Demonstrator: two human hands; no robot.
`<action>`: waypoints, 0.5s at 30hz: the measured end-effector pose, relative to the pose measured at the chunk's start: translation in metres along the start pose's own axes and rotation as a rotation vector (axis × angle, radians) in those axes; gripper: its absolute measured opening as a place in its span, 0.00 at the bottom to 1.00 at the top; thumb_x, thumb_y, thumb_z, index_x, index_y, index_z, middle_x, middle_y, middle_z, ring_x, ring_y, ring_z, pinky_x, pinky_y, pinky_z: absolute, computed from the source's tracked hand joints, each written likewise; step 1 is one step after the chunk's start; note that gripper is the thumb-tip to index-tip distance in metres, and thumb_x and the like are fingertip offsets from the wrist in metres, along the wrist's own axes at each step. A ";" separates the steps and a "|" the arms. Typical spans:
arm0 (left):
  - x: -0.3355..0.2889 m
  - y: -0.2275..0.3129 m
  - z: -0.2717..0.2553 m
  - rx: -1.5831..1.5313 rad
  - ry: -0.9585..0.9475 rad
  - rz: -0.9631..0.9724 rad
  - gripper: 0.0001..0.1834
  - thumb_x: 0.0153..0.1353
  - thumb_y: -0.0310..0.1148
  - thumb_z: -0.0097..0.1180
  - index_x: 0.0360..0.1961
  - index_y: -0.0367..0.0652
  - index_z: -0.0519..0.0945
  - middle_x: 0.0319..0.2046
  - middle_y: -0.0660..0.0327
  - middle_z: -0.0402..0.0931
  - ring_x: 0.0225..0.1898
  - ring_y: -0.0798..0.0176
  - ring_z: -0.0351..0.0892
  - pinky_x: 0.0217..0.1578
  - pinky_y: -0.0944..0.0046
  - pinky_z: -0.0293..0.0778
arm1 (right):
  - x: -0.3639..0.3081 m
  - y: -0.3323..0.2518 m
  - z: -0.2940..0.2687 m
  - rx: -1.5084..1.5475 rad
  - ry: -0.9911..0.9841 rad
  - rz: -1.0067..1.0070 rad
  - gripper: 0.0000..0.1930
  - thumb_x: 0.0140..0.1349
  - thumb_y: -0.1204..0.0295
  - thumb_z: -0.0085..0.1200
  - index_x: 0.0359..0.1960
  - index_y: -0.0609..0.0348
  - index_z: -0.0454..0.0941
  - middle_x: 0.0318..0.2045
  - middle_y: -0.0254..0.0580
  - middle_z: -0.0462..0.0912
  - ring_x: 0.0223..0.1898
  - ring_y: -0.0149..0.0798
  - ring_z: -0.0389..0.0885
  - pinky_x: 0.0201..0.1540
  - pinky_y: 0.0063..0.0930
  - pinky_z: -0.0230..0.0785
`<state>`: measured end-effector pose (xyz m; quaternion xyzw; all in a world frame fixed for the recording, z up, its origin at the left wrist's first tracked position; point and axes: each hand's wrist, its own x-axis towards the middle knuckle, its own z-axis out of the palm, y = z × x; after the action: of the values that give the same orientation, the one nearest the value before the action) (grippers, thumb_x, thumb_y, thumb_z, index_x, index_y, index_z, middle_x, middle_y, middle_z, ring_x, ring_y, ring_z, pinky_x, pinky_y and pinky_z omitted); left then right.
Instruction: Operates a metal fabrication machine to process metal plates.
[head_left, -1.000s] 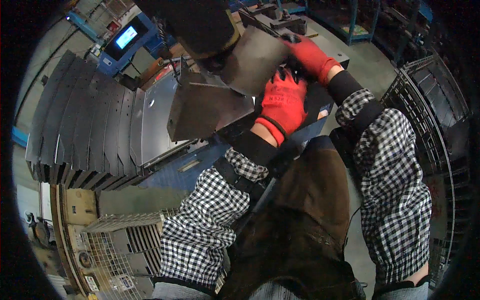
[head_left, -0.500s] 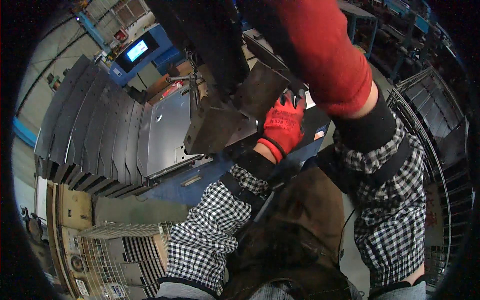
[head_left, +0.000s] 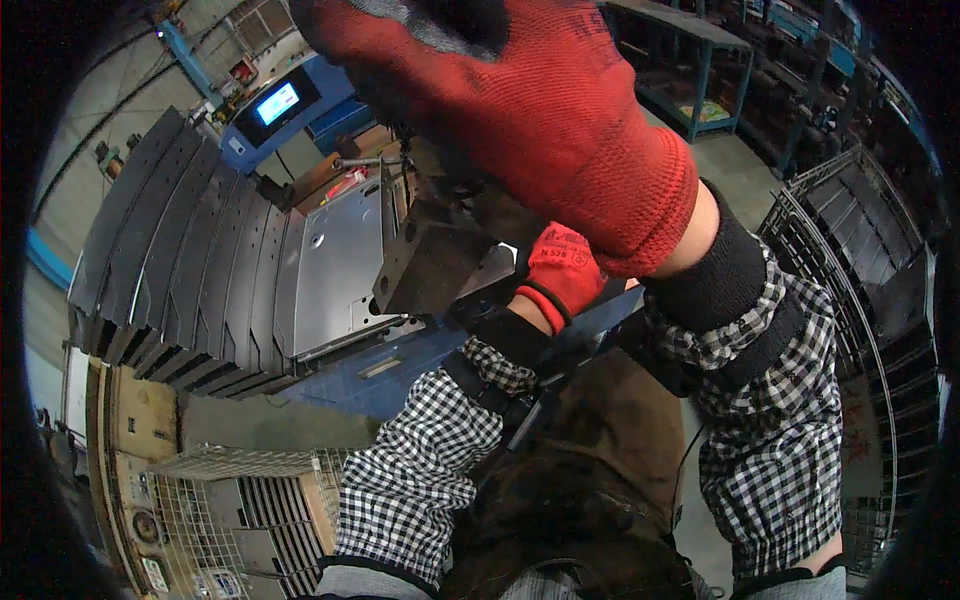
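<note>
My right hand (head_left: 560,130), in a red knit glove with a dark palm coating, is raised close to the camera at the top. Its fingers run into the dark upper edge, so their grip does not show. Below it, my left hand (head_left: 566,268), in a matching glove, is beside a dark bent metal part (head_left: 430,262) at the blue bench. The left fingers are hidden behind my right hand. A flat grey sheet-metal panel (head_left: 335,265) with small holes lies left of the bent part.
A fanned row of dark metal panels (head_left: 190,250) stands at left, near a lit screen (head_left: 277,103). Wire baskets holding metal parts stand at lower left (head_left: 205,520) and right (head_left: 850,270). A blue-legged table (head_left: 690,40) is at the back right.
My right hand has come down and leftward into view, now covering my left fingers and the dark plate they rested against. My left hand has stayed almost in place.
</note>
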<state>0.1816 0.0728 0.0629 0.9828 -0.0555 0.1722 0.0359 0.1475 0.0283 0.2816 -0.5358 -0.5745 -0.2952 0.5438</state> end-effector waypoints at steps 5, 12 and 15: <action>0.000 0.001 -0.006 0.031 -0.053 -0.045 0.39 0.48 0.42 0.68 0.63 0.45 0.72 0.64 0.43 0.66 0.63 0.40 0.67 0.63 0.43 0.63 | 0.021 0.016 -0.006 0.230 -0.119 -0.135 0.34 0.69 0.58 0.56 0.64 0.76 0.60 0.46 0.68 0.81 0.51 0.56 0.84 0.51 0.45 0.78; 0.004 -0.006 0.004 0.093 0.073 -0.032 0.41 0.47 0.44 0.66 0.64 0.44 0.70 0.61 0.45 0.68 0.62 0.42 0.67 0.67 0.43 0.57 | 0.057 0.001 -0.008 -0.680 0.070 -0.523 0.21 0.72 0.64 0.53 0.57 0.68 0.70 0.44 0.64 0.82 0.46 0.49 0.84 0.48 0.41 0.79; 0.004 -0.002 0.003 0.010 0.189 -0.015 0.36 0.47 0.45 0.62 0.59 0.43 0.74 0.60 0.49 0.69 0.62 0.42 0.67 0.67 0.44 0.58 | 0.108 0.024 -0.024 -0.563 -0.298 -0.573 0.21 0.73 0.63 0.50 0.60 0.65 0.70 0.47 0.58 0.81 0.46 0.45 0.83 0.49 0.38 0.77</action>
<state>0.1870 0.0743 0.0614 0.9628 -0.0438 0.2640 0.0371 0.1957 0.0444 0.3830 -0.5188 -0.6694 -0.4991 0.1834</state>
